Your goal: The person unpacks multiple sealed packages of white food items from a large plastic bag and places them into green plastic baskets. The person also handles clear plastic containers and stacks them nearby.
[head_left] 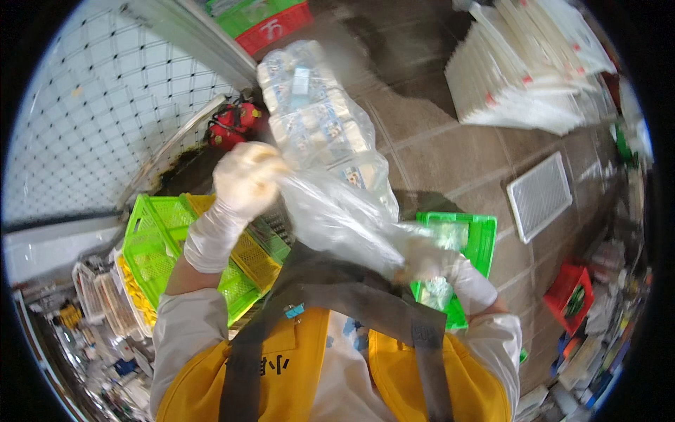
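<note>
Between my two gloved hands stretches a crumpled sheet or bag of clear plastic film (343, 211). My left hand (250, 174), in a white glove, grips its upper left end. At the lower right end is my right hand (432, 261), also gloved; motion blur and the film hide its fingers, though it appears closed on the plastic. Beyond the film, a plastic-wrapped bundle of pale packs (316, 105) lies on the floor. Partly under my right forearm stands a bright green crate (480, 242) with clear-wrapped items inside.
Stacked green and yellow perforated crates (158, 227) stand at the left. White trays (506, 79) are piled at the upper right, and a single white tray (540, 195) lies on the tiled floor (448, 158). A red crate (569, 295) sits at the right. Red objects (232, 124) lie by the wall.
</note>
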A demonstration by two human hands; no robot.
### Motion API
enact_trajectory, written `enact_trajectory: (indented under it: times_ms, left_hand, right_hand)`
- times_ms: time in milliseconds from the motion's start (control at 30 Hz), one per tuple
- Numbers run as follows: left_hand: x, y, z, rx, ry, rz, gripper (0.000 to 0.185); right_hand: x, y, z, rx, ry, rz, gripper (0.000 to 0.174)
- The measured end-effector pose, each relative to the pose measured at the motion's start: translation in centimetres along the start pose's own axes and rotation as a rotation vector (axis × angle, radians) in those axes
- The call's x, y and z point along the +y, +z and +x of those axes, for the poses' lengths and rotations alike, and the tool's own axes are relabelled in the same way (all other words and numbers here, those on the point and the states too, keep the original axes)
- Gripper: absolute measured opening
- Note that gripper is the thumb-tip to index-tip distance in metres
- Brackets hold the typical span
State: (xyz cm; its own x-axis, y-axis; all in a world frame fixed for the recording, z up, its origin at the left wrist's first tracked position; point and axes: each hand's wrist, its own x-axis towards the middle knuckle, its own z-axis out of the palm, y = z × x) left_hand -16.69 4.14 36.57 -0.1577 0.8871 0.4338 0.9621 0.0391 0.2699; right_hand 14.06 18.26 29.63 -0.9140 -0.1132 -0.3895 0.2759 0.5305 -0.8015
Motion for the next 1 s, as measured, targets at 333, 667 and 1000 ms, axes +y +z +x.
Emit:
enact_trajectory:
  times_ms: [333,667,1000]
  left_hand:
    - [-5.8,-1.9,-12.3,-0.309,-0.308,-1.423,0.040]
    - [-32.2,18.4,-16.5,0.997,-1.566,-1.580,0.039]
    - [-35.8,42.4,-21.5,-0.065,-1.572,-0.987,0.046]
  right_hand:
    - [4.4,0.9,12.6,0.998,0.164,1.241,0.033]
    - [7.2,-6.7,31.6,0.523,-0.029,0.691,0.032]
    - [24.1,-3.5,46.3,0.829,0.464,-0.252,0.034]
